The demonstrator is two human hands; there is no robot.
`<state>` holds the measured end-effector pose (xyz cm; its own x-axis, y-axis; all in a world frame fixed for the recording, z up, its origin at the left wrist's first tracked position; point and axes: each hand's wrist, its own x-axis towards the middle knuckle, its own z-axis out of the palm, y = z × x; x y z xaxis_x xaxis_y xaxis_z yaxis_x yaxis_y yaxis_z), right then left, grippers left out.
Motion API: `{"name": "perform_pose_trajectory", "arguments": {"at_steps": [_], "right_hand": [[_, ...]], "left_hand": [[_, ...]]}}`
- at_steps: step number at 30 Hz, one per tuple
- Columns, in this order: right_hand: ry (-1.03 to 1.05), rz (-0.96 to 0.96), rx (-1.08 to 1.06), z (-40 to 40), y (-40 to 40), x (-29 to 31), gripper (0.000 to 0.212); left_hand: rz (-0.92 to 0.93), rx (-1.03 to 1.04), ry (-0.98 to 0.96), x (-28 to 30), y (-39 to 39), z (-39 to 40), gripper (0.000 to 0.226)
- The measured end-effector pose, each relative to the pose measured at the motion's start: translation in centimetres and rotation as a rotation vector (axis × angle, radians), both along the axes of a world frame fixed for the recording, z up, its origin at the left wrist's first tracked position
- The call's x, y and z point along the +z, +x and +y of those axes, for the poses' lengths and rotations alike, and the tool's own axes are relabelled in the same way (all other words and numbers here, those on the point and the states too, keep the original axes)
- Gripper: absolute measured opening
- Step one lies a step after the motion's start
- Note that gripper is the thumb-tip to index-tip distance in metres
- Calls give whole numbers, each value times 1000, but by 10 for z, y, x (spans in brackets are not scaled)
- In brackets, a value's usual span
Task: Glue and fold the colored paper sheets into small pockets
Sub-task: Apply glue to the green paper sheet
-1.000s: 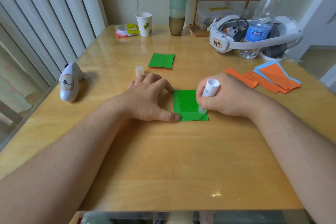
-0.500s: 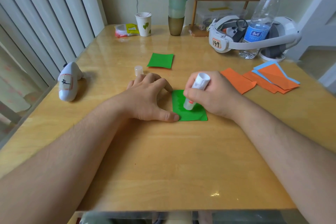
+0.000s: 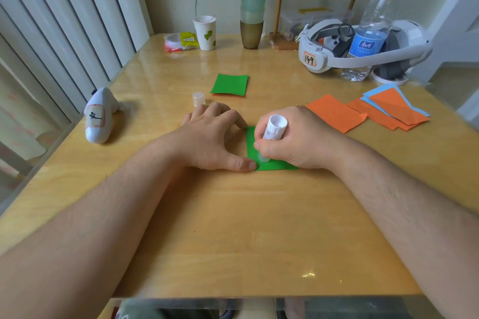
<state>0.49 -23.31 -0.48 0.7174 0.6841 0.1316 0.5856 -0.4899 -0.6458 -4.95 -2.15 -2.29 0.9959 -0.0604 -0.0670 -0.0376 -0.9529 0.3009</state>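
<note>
Gluing step in hand. A green sheet (image 3: 274, 164) is laid flat on the table (image 3: 233, 215), near centre, and is pinned at its left edge by the left hand (image 3: 212, 140): fingers spread and mostly straight, thumb pressed on the near left corner, nothing gripped. A glue stick (image 3: 274, 128) is held in the right hand (image 3: 293, 142), fingers curled round the barrel, tip set down on the sheet close to the left thumb. The far part of the sheet is hidden by the right hand, so the spread of glue cannot be told. The cap (image 3: 198, 99) is stood beyond the left hand. A second green piece (image 3: 229, 84) is seen farther back; orange sheets (image 3: 337, 112) and blue ones are stacked to the right, seemingly unworked. Judged early in the task. Next, the stick is likely to be lifted clear and the sheet folded over the glued strip, edges matched and pressed while tacky; smearing onto the thumb is a risk.
</note>
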Motion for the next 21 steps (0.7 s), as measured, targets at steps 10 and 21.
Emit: {"name": "perform_pose_trajectory", "arguments": {"at_steps": [10, 21], "right_hand": [[-28, 21, -22, -28, 14, 2, 11], [199, 12, -136, -26, 17, -1, 15]], "left_hand": [[13, -2, -19, 2, -1, 0, 98], [24, -9, -13, 3, -1, 0, 100]]}}
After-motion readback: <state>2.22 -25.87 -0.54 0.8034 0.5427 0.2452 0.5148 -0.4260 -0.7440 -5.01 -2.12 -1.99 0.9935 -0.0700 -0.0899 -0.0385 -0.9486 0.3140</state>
